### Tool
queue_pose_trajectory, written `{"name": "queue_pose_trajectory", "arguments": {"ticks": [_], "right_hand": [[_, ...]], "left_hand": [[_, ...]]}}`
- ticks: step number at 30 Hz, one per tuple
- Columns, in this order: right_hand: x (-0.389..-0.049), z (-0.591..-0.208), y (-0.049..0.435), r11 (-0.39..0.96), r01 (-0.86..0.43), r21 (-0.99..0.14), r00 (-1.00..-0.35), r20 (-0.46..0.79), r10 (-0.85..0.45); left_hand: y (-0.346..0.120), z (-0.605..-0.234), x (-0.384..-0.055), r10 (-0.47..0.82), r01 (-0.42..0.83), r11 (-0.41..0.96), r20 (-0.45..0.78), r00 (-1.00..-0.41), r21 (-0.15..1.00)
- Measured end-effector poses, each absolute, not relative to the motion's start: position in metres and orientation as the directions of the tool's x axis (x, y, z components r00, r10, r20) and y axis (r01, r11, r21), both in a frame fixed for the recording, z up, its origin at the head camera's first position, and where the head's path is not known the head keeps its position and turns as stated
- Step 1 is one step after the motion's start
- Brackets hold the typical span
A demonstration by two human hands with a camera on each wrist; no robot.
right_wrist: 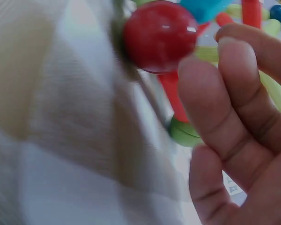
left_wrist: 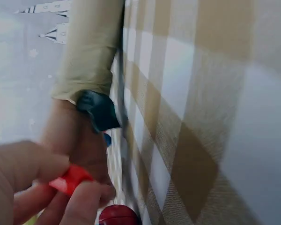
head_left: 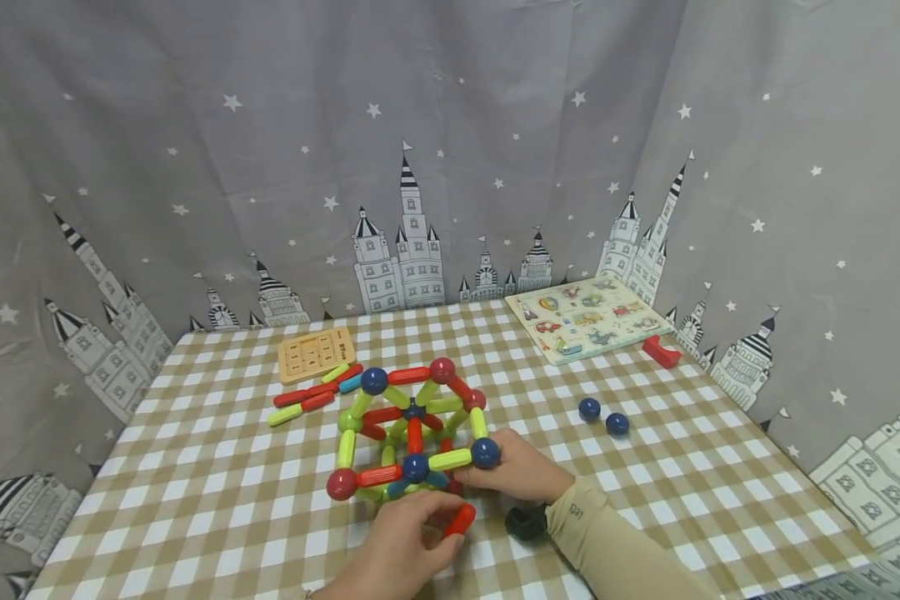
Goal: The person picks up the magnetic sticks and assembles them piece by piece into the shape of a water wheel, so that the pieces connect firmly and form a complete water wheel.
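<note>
A frame of red, yellow-green and blue rods joined by balls (head_left: 416, 467) stands on the checked cloth. My left hand (head_left: 405, 542), in front of it, pinches a short red rod (head_left: 460, 522) between thumb and fingers. The same red rod (left_wrist: 71, 179) shows between the fingertips in the left wrist view. My right hand (head_left: 521, 471) is at the frame's lower right, below a blue corner ball (head_left: 485, 452). In the right wrist view its loosely bent fingers (right_wrist: 203, 91) reach a low red ball (right_wrist: 160, 36). The right thumb is hidden there.
Loose rods (head_left: 303, 400) lie left of the frame, near a wooden number puzzle (head_left: 317, 354). Two blue balls (head_left: 603, 417) rest at the right. Behind them are a picture board (head_left: 587, 320) and a red block (head_left: 661, 352). A dark band (head_left: 526, 523) is at the right wrist.
</note>
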State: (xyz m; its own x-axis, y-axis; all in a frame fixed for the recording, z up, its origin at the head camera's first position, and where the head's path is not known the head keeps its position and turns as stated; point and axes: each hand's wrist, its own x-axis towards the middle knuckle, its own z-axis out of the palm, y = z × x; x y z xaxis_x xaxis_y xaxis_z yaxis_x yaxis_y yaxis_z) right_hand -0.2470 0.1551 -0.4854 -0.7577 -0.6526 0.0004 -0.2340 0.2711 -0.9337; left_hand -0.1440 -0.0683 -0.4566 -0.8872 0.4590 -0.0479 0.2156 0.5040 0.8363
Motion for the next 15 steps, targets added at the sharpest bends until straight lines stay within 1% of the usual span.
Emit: {"name": "queue_pose_trajectory", "arguments": {"ticks": [3, 7, 9, 12, 14, 15], "right_hand": [[-0.246, -0.482, 0.157, 0.24, -0.204, -0.949, -0.751, -0.006, -0.66], [-0.245, -0.478, 0.158, 0.181, -0.201, -0.963, -0.709, 0.016, -0.705], [-0.246, -0.478, 0.159, 0.153, -0.201, -0.968, -0.684, 0.026, -0.729], [-0.247, -0.478, 0.161, 0.124, -0.185, -0.975, -0.664, 0.031, -0.747], [-0.247, -0.478, 0.162, 0.114, -0.175, -0.978, -0.665, 0.032, -0.746], [-0.247, -0.479, 0.162, 0.116, -0.174, -0.978, -0.67, 0.031, -0.742]], "left_hand": [[-0.06, -0.457, -0.147, 0.392, 0.262, 0.573, 0.022, -0.92, 0.776], [-0.052, -0.46, -0.143, 0.301, 0.308, 0.663, 0.134, -0.944, 0.682], [-0.049, -0.46, -0.141, 0.267, 0.308, 0.688, 0.165, -0.949, 0.657], [-0.045, -0.459, -0.141, 0.249, 0.303, 0.705, 0.176, -0.952, 0.642], [-0.045, -0.456, -0.139, 0.262, 0.3, 0.717, 0.156, -0.952, 0.629], [-0.046, -0.453, -0.137, 0.271, 0.306, 0.736, 0.151, -0.951, 0.604]]}}
